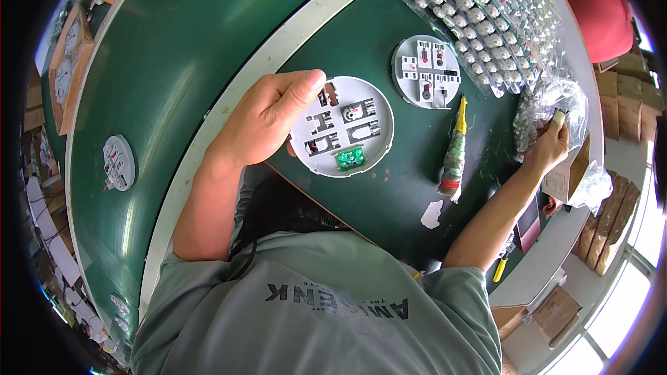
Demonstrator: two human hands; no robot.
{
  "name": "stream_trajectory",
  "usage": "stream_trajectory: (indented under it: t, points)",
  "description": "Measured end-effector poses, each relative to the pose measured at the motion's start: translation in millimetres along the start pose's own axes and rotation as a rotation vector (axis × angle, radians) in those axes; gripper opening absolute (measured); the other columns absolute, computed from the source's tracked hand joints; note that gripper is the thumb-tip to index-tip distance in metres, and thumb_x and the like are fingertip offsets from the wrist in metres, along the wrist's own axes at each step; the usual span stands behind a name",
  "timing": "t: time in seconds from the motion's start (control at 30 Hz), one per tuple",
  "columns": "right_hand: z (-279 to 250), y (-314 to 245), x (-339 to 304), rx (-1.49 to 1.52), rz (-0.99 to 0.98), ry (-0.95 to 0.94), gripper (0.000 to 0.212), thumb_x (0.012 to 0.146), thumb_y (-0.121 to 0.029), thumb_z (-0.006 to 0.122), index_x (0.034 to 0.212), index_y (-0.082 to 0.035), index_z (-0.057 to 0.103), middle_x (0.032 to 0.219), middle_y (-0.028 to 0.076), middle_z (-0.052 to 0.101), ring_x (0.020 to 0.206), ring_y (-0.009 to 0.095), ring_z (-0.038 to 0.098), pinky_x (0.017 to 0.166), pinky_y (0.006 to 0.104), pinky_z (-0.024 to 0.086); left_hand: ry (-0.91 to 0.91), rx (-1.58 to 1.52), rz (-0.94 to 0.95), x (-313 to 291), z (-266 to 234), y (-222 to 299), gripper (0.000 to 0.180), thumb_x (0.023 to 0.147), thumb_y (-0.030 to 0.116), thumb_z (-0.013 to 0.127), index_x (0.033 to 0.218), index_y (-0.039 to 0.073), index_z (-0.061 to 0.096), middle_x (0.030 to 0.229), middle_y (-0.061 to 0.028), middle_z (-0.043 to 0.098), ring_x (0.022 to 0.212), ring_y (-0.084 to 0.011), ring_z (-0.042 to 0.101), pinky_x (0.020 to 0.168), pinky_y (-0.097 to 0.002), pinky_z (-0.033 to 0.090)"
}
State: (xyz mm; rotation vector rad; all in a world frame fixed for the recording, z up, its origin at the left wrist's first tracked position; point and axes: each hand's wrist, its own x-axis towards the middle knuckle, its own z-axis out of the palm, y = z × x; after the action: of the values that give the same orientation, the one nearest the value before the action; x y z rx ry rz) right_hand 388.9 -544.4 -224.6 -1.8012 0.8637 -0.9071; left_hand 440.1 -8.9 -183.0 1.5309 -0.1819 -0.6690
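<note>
My left hand (267, 114) is closed on the rim of a round white plastic housing (356, 145), thumb on top. Its open inside faces up, showing metal clips, slots and a small green circuit board (350, 159) near the lower edge. At the right, my right hand (547, 147) reaches to a clear plastic bag (571, 97) of small parts (529, 121). Its fingers are bent together at the bag, one with a pale wrap; what they pinch is hidden. A second white round housing (410, 84) lies on the green table between my hands, near a slim wrapped tool (454, 156) with a yellow tip.
Clear-wrapped rows of white domed parts (479, 20) lie at the far right. A pale curved rail (306, 20) divides the table from a green surface on the left, where another housing (118, 163) lies. Cardboard boxes (618, 97) and a person in red (601, 10) are beyond the right edge.
</note>
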Motion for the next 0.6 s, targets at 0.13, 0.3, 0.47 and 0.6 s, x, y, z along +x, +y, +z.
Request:
stream_trajectory:
  t: [0.13, 0.3, 0.47, 0.6]
  points:
    - [-0.7, 3.2, 1.5, -0.02, -0.002, -0.016, 0.028, 0.105, -0.017, 0.072, 0.121, 0.006, 0.069, 0.086, 0.004, 0.07, 0.07, 0.011, 0.064, 0.064, 0.0242, 0.055, -0.017, -0.009, 0.001, 0.7, -2.7, -2.9, 0.057, 0.118, 0.046, 0.042, 0.089, 0.004, 0.067, 0.068, 0.0012, 0.061, 0.055, -0.0057, 0.056, 0.051, -0.026, 0.046]
    - [-2.2, 6.6, 4.4, -0.057, -0.059, -0.016, 0.029, 0.105, -0.019, 0.072, 0.121, 0.006, 0.069, 0.081, 0.003, 0.067, 0.067, 0.01, 0.061, 0.064, 0.0258, 0.055, -0.003, -0.031, 0.005, 0.2, 0.1, -5.8, 0.055, 0.117, 0.047, 0.044, 0.097, 0.002, 0.07, 0.069, 0.0076, 0.053, 0.057, -0.0004, 0.041, 0.049, -0.0236, 0.031]
    - [-2.8, 5.4, 4.1, -0.065, -0.088, 0.0, 0.031, 0.104, -0.02, 0.073, 0.121, 0.006, 0.068, 0.076, 0.002, 0.064, 0.066, 0.01, 0.059, 0.063, 0.0273, 0.054, -0.005, -0.039, -0.01, 3.9, 1.6, -6.2, 0.054, 0.117, 0.046, 0.045, 0.098, 0.002, 0.07, 0.069, 0.0076, 0.053, 0.057, -0.0004, 0.041, 0.049, -0.0235, 0.031]
    - [-2.3, 1.0, 3.5, -0.124, -0.065, -0.011, 0.031, 0.108, -0.021, 0.066, 0.124, 0.006, 0.067, 0.085, 0.006, 0.069, 0.072, 0.013, 0.063, 0.068, 0.0295, 0.056, -0.008, -0.048, -0.004, 2.4, -2.3, -7.8, 0.054, 0.117, 0.045, 0.045, 0.099, 0.002, 0.07, 0.069, 0.0077, 0.054, 0.058, -0.0005, 0.041, 0.05, -0.0234, 0.032]
